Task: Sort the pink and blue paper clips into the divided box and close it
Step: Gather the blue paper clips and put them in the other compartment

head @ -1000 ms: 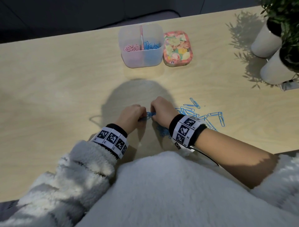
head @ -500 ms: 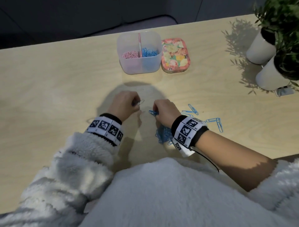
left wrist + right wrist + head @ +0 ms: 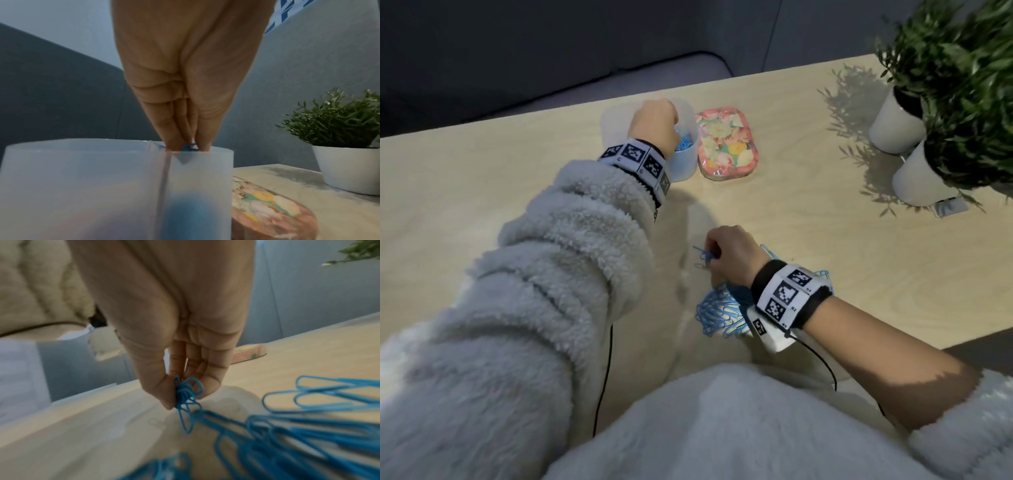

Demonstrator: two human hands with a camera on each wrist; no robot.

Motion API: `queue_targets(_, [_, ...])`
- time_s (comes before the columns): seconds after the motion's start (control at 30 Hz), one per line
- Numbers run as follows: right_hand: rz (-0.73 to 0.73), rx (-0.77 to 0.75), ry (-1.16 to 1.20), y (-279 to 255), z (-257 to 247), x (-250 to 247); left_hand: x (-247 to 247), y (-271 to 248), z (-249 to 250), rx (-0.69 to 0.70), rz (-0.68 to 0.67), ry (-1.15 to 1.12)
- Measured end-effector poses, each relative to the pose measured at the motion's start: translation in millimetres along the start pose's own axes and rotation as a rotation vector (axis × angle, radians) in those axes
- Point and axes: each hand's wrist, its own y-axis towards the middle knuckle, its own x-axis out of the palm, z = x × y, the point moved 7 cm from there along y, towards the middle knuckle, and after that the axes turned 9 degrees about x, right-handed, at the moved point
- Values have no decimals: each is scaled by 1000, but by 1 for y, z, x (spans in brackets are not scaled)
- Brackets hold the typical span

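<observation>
Two hands, both pinching blue clips.
Left hand [image 3: 185, 78] at 12 o'clock, nipping one blue clip [image 3: 190, 148] over divided box's [image 3: 681, 164] right compartment; right hand [image 3: 732, 253] clamped on tangled bunch [image 3: 187, 395] above loose pile [image 3: 719, 313] at 6. Risk: linked clips dragging extras, spilling short of box.

A home or office desk: pale wooden tabletop [image 3: 825, 274]; potted plants [image 3: 962, 85]; a grey sofa [image 3: 448, 89] behind.
</observation>
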Motion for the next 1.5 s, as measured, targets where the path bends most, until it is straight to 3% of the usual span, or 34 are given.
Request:
queue_targets(0.13, [22,11,199,12,-4,-36,4,-15,-1,30,16,-110])
queue_targets(0.27, [93,-18,377,40,-30,-86,-5,-59,-18,95,200,-214])
queue_targets(0.4, [230,8,426,85,-65,-128,25,-114,-19,160,-2,-247])
queue_targets(0.53, [316,15,412,118,-88,-142,56,-155,-31,94,-114,-285])
queue_targets(0.67, [266,36,263,128,-94,-129,72,-176,-27,55,-178,-311])
queue_targets(0.77, [277,18,290,119,-88,-130,82,-184,-14,79,-229,-322])
queue_targets(0.87, [271,-39,403,89,-63,-131,92,-189,0,92,-274,-355])
queue_targets(0.97, [138,-2,351,38,-10,-113,105,-197,12,144,-302,-304])
queue_targets(1.07, [70,141,86,-11,64,-94,111,-202,13,138,-256,-173])
queue_targets(1.2, [4,413,-140,-57,141,-70,115,-203,13,117,-267,-177])
queue_targets(1.33, [-23,471,-44,-79,165,-42,117,-207,30,158,-323,-126])
queue_targets(1.5, [130,406,188,-73,154,-18,128,-207,55,213,-380,2])
